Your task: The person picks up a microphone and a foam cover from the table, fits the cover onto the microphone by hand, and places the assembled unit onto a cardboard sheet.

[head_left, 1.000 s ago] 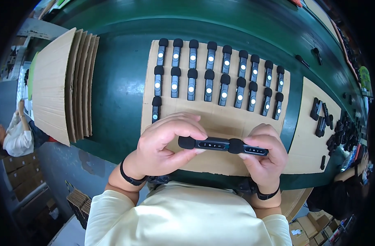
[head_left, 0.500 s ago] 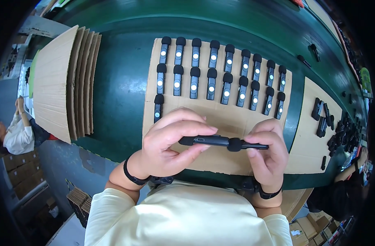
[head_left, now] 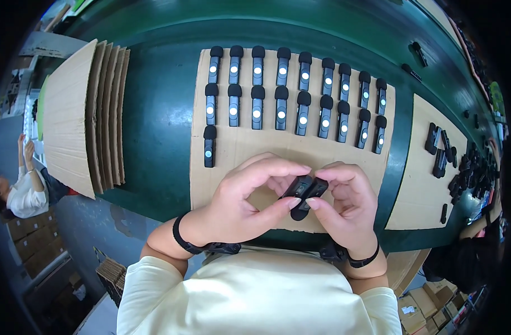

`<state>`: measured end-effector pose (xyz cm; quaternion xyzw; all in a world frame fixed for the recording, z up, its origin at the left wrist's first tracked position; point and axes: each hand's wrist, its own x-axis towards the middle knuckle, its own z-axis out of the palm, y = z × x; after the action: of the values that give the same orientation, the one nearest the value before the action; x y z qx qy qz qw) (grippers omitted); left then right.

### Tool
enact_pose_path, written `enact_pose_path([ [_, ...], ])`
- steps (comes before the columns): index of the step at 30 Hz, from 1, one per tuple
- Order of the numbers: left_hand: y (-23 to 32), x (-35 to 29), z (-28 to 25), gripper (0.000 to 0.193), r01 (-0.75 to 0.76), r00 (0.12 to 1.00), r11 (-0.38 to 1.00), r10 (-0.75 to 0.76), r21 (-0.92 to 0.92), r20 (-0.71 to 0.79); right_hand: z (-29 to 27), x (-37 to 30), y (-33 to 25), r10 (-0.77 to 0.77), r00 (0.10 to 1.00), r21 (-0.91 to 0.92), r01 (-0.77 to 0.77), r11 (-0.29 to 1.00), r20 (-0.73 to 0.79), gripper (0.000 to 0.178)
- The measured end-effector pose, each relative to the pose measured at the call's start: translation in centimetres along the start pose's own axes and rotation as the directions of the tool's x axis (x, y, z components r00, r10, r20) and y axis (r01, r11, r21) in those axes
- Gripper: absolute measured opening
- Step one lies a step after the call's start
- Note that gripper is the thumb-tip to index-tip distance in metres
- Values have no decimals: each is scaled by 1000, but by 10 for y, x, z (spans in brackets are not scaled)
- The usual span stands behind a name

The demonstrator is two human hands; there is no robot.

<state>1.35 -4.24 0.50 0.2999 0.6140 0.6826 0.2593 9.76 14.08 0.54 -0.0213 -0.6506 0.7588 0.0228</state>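
Observation:
In front of my chest I hold two small black clip-on microphones with their ends turned toward me. My left hand (head_left: 252, 192) pinches one microphone (head_left: 299, 185) between thumb and fingers. The other microphone (head_left: 318, 188) is in the pinch of my right hand (head_left: 347, 204), right beside the first, and the two seem to touch. A black foam tip (head_left: 299, 213) hangs below them. Beyond my hands, rows of similar microphones (head_left: 281, 111) with foam tips and pale round spots lie on a cardboard sheet (head_left: 238, 184); a single one (head_left: 209, 148) starts the nearest row at the left.
Upright cardboard sheets (head_left: 68, 120) stand in a stack on the green table (head_left: 160, 111) at left. At right, a second cardboard sheet (head_left: 414, 184) bears several black microphones (head_left: 439, 162), near a dark pile (head_left: 470, 178). A person (head_left: 26, 184) is at far left, another's arm (head_left: 478, 226) at far right.
The two microphones, end to end and level before, are now side by side and pointed toward me. My hands have come closer together, the right one moving left.

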Motion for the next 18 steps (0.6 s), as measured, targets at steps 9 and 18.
enact_pose_path([
  [9,-1,-1,1,32,-30,998,999,32,36,-56,4,3,8,-76,997,-156,71,985,-26,33],
  [18,-8,4,-5,20,-295,952,906,305,304,15,2,9,3,-350,934,-435,345,832,72,29],
])
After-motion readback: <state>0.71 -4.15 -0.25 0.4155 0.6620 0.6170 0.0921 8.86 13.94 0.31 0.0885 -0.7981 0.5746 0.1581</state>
